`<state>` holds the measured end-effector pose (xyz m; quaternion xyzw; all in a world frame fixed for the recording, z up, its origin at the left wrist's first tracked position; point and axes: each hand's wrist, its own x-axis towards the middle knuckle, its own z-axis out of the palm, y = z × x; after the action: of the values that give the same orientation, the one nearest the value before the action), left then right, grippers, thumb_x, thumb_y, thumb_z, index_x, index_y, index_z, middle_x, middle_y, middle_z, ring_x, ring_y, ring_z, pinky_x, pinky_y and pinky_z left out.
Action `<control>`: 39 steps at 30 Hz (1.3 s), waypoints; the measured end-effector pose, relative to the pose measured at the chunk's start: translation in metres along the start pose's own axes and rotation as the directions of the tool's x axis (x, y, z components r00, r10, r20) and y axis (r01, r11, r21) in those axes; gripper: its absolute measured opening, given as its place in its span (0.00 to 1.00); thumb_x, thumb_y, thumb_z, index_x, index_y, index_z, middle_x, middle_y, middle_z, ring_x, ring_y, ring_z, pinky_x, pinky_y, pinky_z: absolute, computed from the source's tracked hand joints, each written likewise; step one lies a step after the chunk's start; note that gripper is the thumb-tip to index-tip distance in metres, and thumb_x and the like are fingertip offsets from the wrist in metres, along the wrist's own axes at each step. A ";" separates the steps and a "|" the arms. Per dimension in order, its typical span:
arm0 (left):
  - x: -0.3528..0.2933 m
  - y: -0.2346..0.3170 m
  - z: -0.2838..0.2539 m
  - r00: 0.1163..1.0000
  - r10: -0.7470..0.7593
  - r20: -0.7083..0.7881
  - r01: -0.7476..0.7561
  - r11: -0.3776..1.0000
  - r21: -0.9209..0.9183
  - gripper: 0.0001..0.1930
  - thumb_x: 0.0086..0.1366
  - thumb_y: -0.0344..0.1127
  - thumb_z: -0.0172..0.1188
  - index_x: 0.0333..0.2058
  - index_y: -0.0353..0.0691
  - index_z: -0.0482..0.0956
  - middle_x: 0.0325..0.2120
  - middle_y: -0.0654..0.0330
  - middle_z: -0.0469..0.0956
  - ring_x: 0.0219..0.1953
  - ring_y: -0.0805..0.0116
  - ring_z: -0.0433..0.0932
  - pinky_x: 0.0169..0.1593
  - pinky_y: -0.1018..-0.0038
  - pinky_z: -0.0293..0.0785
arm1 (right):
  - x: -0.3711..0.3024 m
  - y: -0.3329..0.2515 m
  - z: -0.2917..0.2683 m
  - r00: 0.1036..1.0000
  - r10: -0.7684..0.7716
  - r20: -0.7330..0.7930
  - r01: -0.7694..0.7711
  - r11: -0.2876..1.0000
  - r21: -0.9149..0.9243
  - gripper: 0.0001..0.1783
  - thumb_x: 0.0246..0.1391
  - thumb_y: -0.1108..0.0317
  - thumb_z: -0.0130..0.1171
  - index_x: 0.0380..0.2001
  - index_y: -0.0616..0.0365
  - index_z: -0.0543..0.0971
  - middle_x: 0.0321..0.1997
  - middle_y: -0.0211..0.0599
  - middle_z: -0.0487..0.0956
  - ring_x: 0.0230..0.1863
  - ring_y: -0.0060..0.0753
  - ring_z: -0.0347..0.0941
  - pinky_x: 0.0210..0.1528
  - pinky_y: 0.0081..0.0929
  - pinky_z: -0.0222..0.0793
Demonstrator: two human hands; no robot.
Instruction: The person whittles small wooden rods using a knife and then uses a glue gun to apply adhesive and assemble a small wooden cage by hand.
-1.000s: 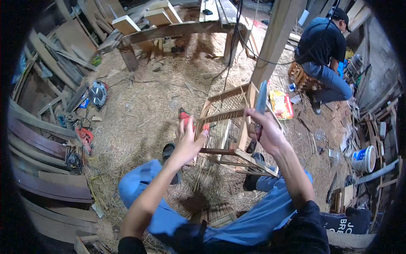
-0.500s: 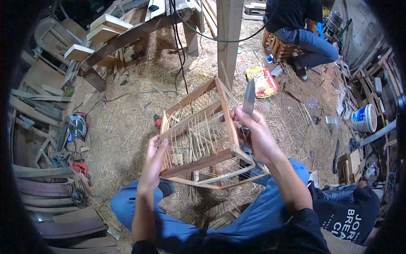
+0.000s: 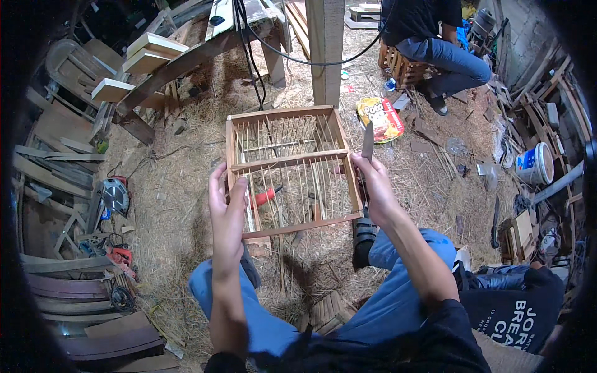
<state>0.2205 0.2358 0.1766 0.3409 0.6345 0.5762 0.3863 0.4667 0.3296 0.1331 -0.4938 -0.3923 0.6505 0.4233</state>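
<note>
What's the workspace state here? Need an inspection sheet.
Surface: straw-strewn dirt floor.
Job's things: square wooden cage frame with thin bamboo slats, held up over the knees; steel knife blade pointing up.
Clutter: circular saw, red-handled tool, yellow snack bag, white bucket, stacked planks.
Hands: left hand flat on the frame's left side; right hand on its right side, gripping the knife.
Cables: black cable hanging off the workbench.
Surroundings: wooden post; a seated person beyond.
</note>
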 end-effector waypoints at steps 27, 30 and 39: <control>-0.003 -0.011 -0.034 1.000 0.005 -0.011 -0.006 0.990 -0.141 0.25 0.73 0.36 0.50 0.63 0.25 0.70 0.42 0.54 0.84 0.30 0.75 0.80 0.35 0.77 0.78 | -0.004 0.031 0.009 0.997 0.055 0.046 -0.058 0.996 0.063 0.15 0.70 0.57 0.54 0.46 0.60 0.77 0.42 0.41 0.84 0.40 0.25 0.80 0.42 0.27 0.78; -0.007 -0.012 -0.028 0.994 0.006 -0.110 -0.025 0.986 -0.167 0.24 0.73 0.34 0.51 0.62 0.25 0.72 0.42 0.54 0.83 0.29 0.76 0.80 0.32 0.78 0.77 | -0.003 0.041 0.010 0.998 0.039 0.045 -0.040 0.999 0.032 0.15 0.70 0.58 0.54 0.44 0.60 0.77 0.40 0.38 0.84 0.40 0.23 0.79 0.45 0.27 0.74; 0.000 -0.018 -0.023 0.991 0.132 -0.032 -0.135 0.987 -0.085 0.25 0.69 0.28 0.63 0.62 0.24 0.71 0.46 0.53 0.83 0.37 0.78 0.81 0.38 0.80 0.79 | -0.004 0.046 0.014 0.965 -0.254 -0.065 0.250 0.966 -0.059 0.14 0.72 0.60 0.51 0.48 0.62 0.73 0.38 0.35 0.80 0.42 0.23 0.77 0.46 0.28 0.73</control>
<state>0.2000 0.2232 0.1592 0.3578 0.5897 0.6322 0.3528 0.4466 0.3093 0.0947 -0.4734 -0.4526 0.5632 0.5038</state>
